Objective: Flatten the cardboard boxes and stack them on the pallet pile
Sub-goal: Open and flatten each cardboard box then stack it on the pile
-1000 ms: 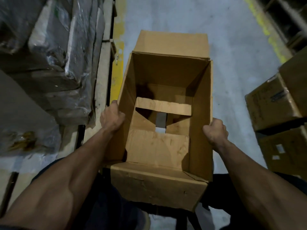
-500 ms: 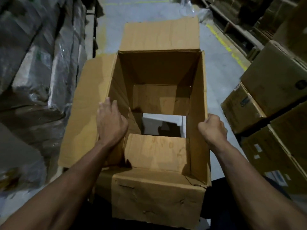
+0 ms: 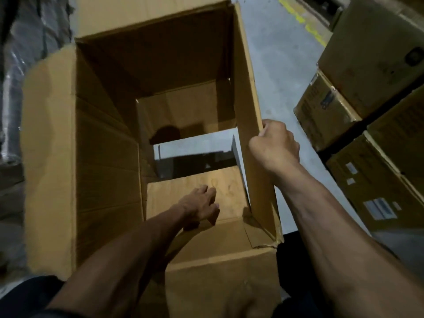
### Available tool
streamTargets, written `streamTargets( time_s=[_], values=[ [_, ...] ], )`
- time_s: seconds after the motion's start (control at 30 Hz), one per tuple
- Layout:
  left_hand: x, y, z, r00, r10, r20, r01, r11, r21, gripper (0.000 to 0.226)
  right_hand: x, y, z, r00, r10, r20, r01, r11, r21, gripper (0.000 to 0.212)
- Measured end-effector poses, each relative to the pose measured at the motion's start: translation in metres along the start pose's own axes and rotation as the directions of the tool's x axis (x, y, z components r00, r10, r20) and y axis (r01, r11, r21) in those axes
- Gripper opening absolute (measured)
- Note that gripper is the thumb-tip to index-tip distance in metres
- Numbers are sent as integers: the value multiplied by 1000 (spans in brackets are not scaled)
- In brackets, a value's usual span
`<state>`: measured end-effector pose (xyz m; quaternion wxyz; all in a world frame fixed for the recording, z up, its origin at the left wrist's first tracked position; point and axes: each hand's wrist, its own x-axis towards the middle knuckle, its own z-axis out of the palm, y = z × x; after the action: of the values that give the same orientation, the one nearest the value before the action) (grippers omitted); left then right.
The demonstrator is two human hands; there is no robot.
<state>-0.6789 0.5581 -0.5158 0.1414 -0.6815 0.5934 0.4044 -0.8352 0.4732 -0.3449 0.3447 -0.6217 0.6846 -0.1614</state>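
Note:
A large brown cardboard box point(image 3: 105, 157) fills the middle of the head view, its top flaps open. Its bottom flaps are parted, so grey floor shows through the gap. My right hand point(image 3: 275, 145) is closed on the top edge of the box's right wall. My left hand point(image 3: 199, 206) is deep inside the box, fingers spread, pressing on the near bottom flap point(image 3: 229, 187). The far bottom flap point(image 3: 183, 111) hangs down at the back. The left top flap point(image 3: 48, 157) is folded outward.
Stacked closed cardboard boxes point(image 3: 371, 111) stand close on the right. Plastic-wrapped goods point(image 3: 29, 42) line the left side. Grey concrete floor point(image 3: 275, 65) with a yellow line point(image 3: 302, 21) runs ahead between them.
My left hand left the box's left wall and reached down inside onto the near bottom flap. The gap in the bottom is wider. The box looks closer and larger.

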Motion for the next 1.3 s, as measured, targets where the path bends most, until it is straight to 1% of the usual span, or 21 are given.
streamTargets(
  time_s=[0.1,0.13,0.2,0.23,0.27,0.3,0.33,0.37,0.47,0.53,0.6,0.67,0.73,0.8,0.83,0.87,1.0,1.03,1.13,1.23,1.3],
  values=[
    [4,3,17,984,-20,179,25,999,-31,54,3,1,1,1000,1,5,-1,999,43,11],
    [4,3,21,960,-59,275,90,991,-103,57,5,0,1,1000,3,0,-3,999,53,11],
    [4,-1,23,863,-126,489,285,921,-266,66,8,-1,0,1000,12,-21,-10,998,68,12],
    [4,-6,24,827,-143,544,357,881,-311,75,10,-1,0,999,18,-32,-16,997,74,13],
    [9,-15,26,811,-140,569,380,865,-329,86,11,-2,-1,999,30,-41,-26,996,81,13],
    [17,-25,30,816,-134,563,382,855,-351,96,12,-2,-1,998,46,-46,-42,995,87,13],
    [21,-30,32,831,-127,542,350,876,-332,101,13,-2,-2,996,64,-56,-59,994,95,13],
    [14,-27,25,857,-129,499,292,919,-264,97,14,-2,-3,994,82,-71,-74,992,105,12],
    [-7,-16,7,971,-83,223,88,996,-14,61,16,-3,-3,986,116,-117,-101,987,129,15],
    [-20,-14,-7,998,-42,57,36,996,87,54,17,-5,-2,984,124,-130,-107,986,131,17],
    [-37,-13,-24,990,18,-137,7,983,182,48,17,-6,-2,981,131,-145,-113,985,127,18],
    [-56,-13,-43,938,114,-327,-2,946,324,47,17,-6,-1,977,143,-161,-123,984,127,17],
    [-78,-17,-63,854,185,-487,44,906,421,53,16,-6,0,972,157,-177,-132,981,145,15],
    [-101,-27,-83,725,215,-655,126,893,433,56,15,-6,1,966,164,-198,-134,979,156,12],
    [-111,-34,-91,650,212,-730,160,901,404,59,15,-6,1,964,171,-204,-138,976,168,10],
    [-120,-40,-97,598,185,-780,187,914,360,61,15,-6,1,961,182,-210,-144,973,181,7],
    [-142,-61,-114,538,-84,-839,271,959,78,83,16,-5,-3,939,253,-234,-193,949,251,6],
    [-146,-63,-114,554,-123,-823,257,966,28,83,16,-5,-4,934,269,-236,-202,941,273,9],
    [-148,-60,-105,652,-79,-754,133,991,10,79,16,-6,-5,923,311,-228,-222,912,345,19],
    [-149,-44,-90,672,11,-740,15,999,29,72,22,-4,-4,920,334,-205,-221,874,434,24],
    [-151,-33,-79,710,65,-701,-48,998,45,75,27,0,-4,922,343,-180,-227,856,465,23]
  ],
)
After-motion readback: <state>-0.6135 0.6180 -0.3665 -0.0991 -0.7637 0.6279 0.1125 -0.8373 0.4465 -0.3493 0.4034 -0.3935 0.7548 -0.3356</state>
